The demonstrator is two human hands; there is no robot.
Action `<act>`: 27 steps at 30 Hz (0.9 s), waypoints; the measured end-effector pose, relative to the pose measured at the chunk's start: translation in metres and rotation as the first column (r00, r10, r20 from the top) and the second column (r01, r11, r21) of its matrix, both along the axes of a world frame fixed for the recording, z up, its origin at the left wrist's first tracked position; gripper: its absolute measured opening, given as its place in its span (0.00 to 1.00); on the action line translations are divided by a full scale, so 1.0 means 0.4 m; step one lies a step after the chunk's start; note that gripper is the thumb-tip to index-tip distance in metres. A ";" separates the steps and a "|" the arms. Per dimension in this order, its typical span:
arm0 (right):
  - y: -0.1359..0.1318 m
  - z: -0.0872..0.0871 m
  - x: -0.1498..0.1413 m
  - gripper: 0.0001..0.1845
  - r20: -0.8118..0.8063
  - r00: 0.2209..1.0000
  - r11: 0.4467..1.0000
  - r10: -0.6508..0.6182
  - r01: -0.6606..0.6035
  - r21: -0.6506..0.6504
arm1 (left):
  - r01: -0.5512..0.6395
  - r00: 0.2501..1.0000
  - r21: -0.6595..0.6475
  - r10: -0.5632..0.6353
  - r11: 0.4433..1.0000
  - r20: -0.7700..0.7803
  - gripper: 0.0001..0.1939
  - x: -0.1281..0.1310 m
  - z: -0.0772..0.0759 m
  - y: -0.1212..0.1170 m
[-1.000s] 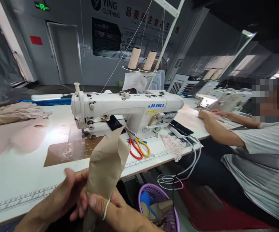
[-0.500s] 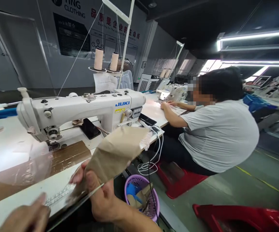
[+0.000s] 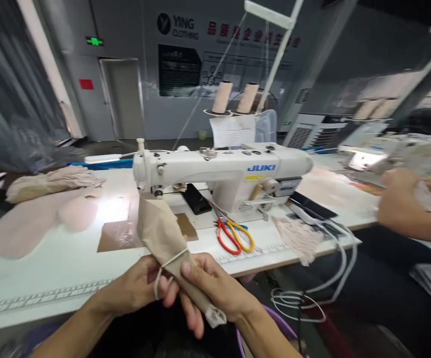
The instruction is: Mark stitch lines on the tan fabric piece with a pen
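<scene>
A folded bundle of beige cloth [image 3: 165, 231] is held above the table's front edge, its wide end up and its narrow end toward me. Around its middle runs a thin whitish band [image 3: 175, 257], with a loop hanging on the left. My right hand [image 3: 220, 286] is closed round the lower half of the bundle, thumb on top. A pale, crumpled tip [image 3: 215, 315] sticks out below that hand. On the left side of the bundle, my left hand [image 3: 136, 283] has its fingers closed at the band; part of its grip is hidden behind the cloth.
Behind the bundle stands a white sewing machine [image 3: 222, 171]. Red-handled scissors [image 3: 228, 238] and yellow-handled scissors [image 3: 243, 236] lie by a phone [image 3: 196, 199]. Pink cloth pieces [image 3: 25, 219] spread at the left. A co-worker's arm [image 3: 412, 199] is at the right, near white cables [image 3: 297, 303].
The view has swung left. My left hand has come from the table edge to the bundle. The bundle is now narrower, upright, with the band around it.
</scene>
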State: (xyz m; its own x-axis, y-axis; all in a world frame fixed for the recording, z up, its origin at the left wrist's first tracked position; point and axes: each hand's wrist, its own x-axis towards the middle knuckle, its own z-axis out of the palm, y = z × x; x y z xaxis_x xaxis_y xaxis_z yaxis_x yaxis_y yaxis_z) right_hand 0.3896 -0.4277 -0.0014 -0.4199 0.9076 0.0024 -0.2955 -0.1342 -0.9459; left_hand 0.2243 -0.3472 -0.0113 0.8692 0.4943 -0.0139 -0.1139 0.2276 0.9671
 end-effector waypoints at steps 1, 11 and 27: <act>0.003 -0.008 -0.006 0.30 0.017 1.000 0.999 -0.022 0.023 -0.035 | 0.023 1.000 0.005 -0.023 1.000 0.010 0.35 0.005 0.004 -0.003; 0.017 -0.134 -0.111 0.34 -0.018 0.950 0.941 -0.312 0.306 -0.144 | -0.325 0.919 -0.391 0.385 0.861 0.085 0.21 0.048 -0.023 0.005; 0.012 -0.039 -0.036 0.15 -0.363 0.618 0.660 -0.697 0.751 0.011 | -0.295 0.949 -0.368 0.315 0.882 -0.008 0.20 -0.027 -0.020 -0.070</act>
